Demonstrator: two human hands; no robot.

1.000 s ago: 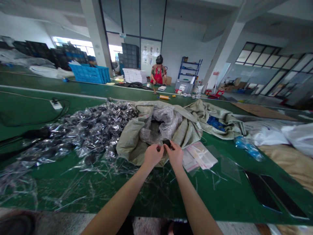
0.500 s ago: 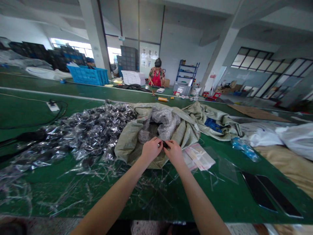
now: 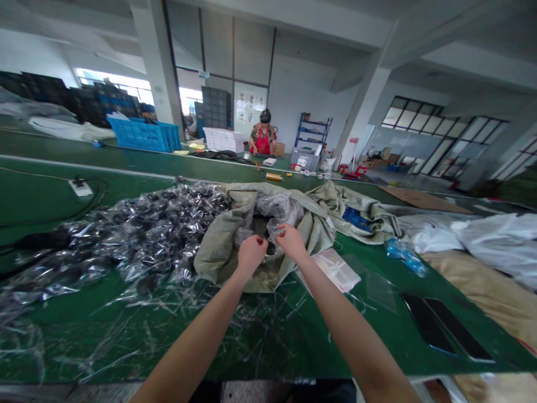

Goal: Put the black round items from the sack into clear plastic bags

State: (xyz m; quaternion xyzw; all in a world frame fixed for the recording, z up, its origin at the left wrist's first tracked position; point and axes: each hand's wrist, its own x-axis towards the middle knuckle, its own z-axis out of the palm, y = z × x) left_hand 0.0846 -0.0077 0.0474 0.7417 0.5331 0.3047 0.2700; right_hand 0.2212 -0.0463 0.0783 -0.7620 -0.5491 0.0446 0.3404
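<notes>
Both my arms reach over the green table point(image 3: 293, 336) to a grey-green woven sack point(image 3: 222, 246) lying open in front of me. My left hand point(image 3: 250, 252) is curled closed at the sack's mouth, and what it grips is hidden. My right hand point(image 3: 289, 240) pinches a thin clear plastic film point(image 3: 277, 230) just above the opening. Inside the sack sits crumpled clear plastic point(image 3: 277, 207) over dark contents. A stack of small clear bags point(image 3: 335, 268) lies just right of my right wrist.
A heap of dark parts in clear bags point(image 3: 138, 235) spreads left of the sack. Plastic strips litter the near table. A power strip point(image 3: 79, 187) lies far left, two dark flat panels point(image 3: 444, 330) right, white bags point(image 3: 495, 240) beyond. Another person point(image 3: 262, 137) works at a far table.
The small dark piece held between my hands is out of sight. Both hands moved forward to the sack's mouth and slightly apart. My right hand now pinches clear film. The view shifted left.
</notes>
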